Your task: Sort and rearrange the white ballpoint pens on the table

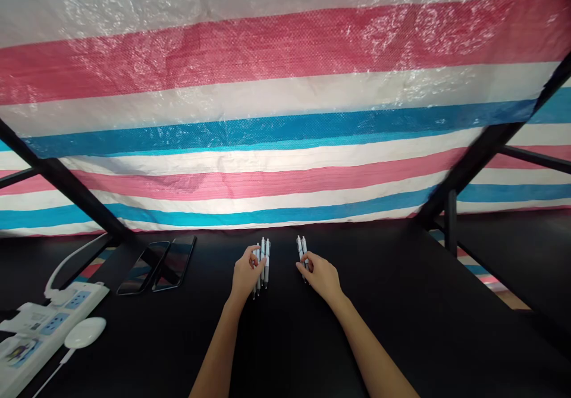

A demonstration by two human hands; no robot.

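Several white pens [267, 264] lie side by side on the black table [285, 338], their tips towards me. My left hand [245, 274] is closed around this group from its left side, thumb and fingers against the pens. To the right, across a gap of bare table, are two more white pens [299, 245]. My right hand [323, 276] grips these from their right side, its fingers bent over them and hiding their lower parts. Both sets point nearly straight away from me.
Two dark phones [175, 264] lie to the left. A white power strip [84, 303] with plugs and cables sits at the lower left, beside a white rounded device [85, 332] on a cord. Black frame bars [464, 166] and a striped tarp [276, 136] stand behind.
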